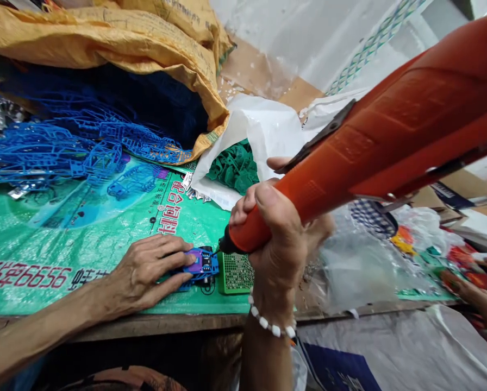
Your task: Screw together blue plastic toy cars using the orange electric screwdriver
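Note:
My right hand [278, 222] is wrapped round an orange electric screwdriver [361, 136], its body slanting up to the right. The black nose and thin bit point down at the front end of a blue and purple toy car [200, 262]; whether the bit touches a screw I cannot make out. With fingers closed on its rear part, my left hand [157, 269] holds the car down on the green sheet. Just right of the car sits a green tray [236, 290] with a grid of small holes and many tiny metal pieces, probably screws.
A yellow woven sack [203, 87] gapes at the back left, blue plastic frames [51, 155] spilling out. Behind the tray stands a white bag [263, 122] of green pieces [235, 165]. Clear plastic bags [361, 266] lie to the right. Another person's hand [467, 290] is at far right.

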### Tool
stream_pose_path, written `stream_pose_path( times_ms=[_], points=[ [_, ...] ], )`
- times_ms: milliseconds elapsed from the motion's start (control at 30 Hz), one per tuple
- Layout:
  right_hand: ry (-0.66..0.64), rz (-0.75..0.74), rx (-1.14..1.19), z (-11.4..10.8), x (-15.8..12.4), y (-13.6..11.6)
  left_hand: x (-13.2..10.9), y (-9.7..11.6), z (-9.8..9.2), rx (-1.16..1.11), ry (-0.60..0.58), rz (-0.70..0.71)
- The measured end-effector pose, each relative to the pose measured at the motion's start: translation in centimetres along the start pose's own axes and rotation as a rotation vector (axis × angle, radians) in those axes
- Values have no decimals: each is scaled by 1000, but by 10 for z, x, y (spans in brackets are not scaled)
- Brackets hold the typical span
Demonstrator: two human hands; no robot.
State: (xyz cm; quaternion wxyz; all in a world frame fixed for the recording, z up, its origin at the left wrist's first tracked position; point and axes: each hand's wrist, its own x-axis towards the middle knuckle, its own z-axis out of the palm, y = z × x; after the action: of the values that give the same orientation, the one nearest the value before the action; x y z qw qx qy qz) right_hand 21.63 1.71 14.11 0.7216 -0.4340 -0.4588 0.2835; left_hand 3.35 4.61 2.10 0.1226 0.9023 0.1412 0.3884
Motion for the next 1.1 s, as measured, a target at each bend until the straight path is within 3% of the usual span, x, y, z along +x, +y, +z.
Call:
stream_pose_path(
  times_ms=[367, 1100],
  points=[
    [13, -1, -29, 14, 3, 3, -2, 0, 3, -45, -47, -50],
    [17, -50, -9, 12, 5, 21, -3, -1, 5, -30, -45, -50]
  ],
)
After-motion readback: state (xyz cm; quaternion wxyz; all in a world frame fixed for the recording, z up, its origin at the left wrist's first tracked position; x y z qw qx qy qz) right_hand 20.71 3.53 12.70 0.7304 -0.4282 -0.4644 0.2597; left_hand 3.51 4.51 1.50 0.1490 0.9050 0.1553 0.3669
